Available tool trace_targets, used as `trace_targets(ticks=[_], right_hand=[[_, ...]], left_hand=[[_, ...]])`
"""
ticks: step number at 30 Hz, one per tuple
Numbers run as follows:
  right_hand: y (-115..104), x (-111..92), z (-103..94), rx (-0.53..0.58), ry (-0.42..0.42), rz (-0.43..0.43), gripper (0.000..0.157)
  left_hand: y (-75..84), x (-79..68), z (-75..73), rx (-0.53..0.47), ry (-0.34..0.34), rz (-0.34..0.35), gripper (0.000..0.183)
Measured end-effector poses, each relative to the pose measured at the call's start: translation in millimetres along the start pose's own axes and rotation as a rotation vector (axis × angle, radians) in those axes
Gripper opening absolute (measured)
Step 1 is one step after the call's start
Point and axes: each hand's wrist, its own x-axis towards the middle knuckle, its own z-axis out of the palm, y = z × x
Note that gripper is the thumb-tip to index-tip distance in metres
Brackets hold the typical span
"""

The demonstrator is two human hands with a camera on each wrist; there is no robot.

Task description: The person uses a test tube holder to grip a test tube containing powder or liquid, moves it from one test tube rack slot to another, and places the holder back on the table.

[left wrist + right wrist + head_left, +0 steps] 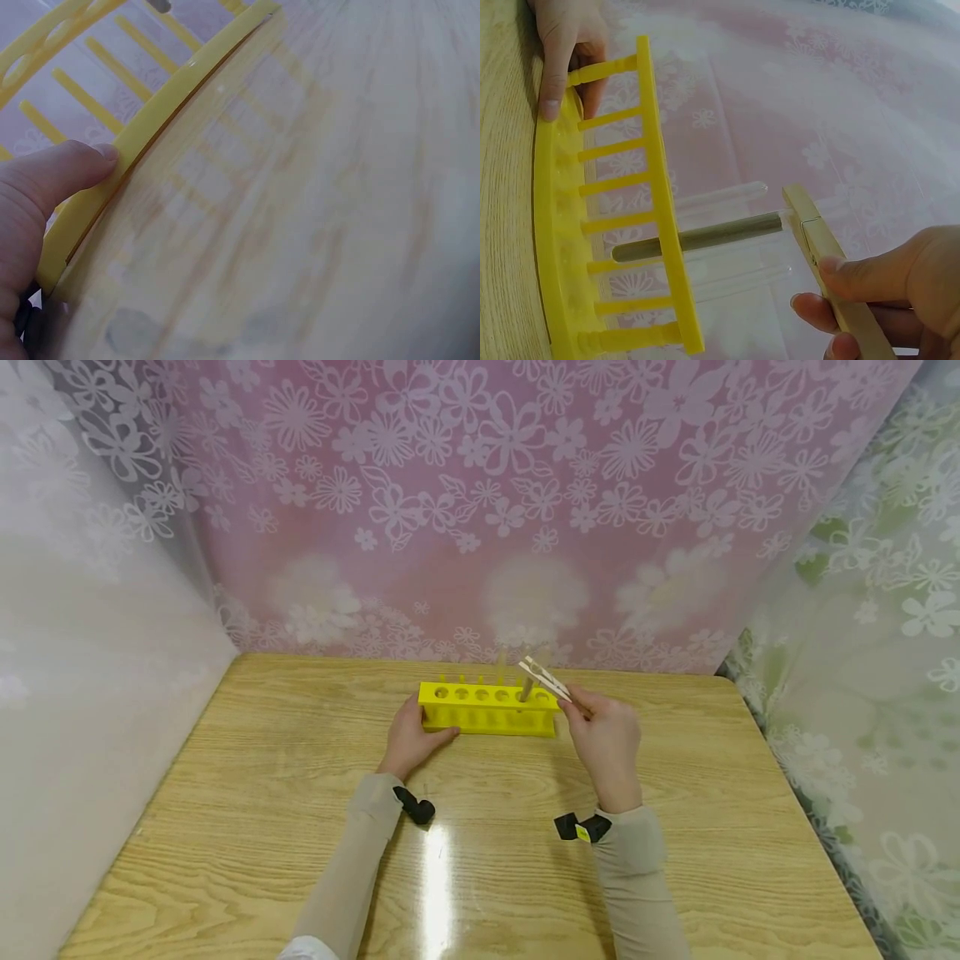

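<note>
My left hand (408, 739) grips the left end of a yellow test tube rack (480, 701), its thumb pressing the base's front edge in the left wrist view. With thumb and fingers, my right hand (609, 739) holds a wooden test tube clamp (832, 262). The clamp's jaws are at the mouth of a test tube (727, 231) with dark brownish-grey contents. This tube passes through a hole near the rack's right end. Its rounded bottom hangs between the top plate and the base. Two clear tubes (720, 195) stand behind, rounded ends up.
The rack stands near the back of a wood-grain table (487, 877). A pink flowered curtain (480, 527) hangs close behind it, with pale sheets at both sides. Short yellow pegs (461, 679) rise along the rack's rear.
</note>
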Motion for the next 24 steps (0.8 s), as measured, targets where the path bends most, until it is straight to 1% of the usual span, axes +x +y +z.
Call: trace_targets(ticks=[7,13,17,24], right_hand=[[1.5,-0.1,3.4,-0.019,-0.035,0.013,0.029],[4.7,-1.3,9.6,-0.031,-0.060,0.007,0.026],[5.2,-2.6,11.6,-0.027,-0.082,0.022,0.026],[6.5,-3.1,13.8,-0.022,-0.108,0.053,0.026]], left_hand=[[-0.3,0.2,-1.5,-0.012,-0.017,-0.003,0.074],[-1.5,0.6,-1.6,0.005,-0.021,0.001,0.075],[-1.4,0.6,-1.8,0.005,-0.020,0.001,0.074],[-0.8,0.0,-1.9,0.006,-0.025,0.000,0.077]])
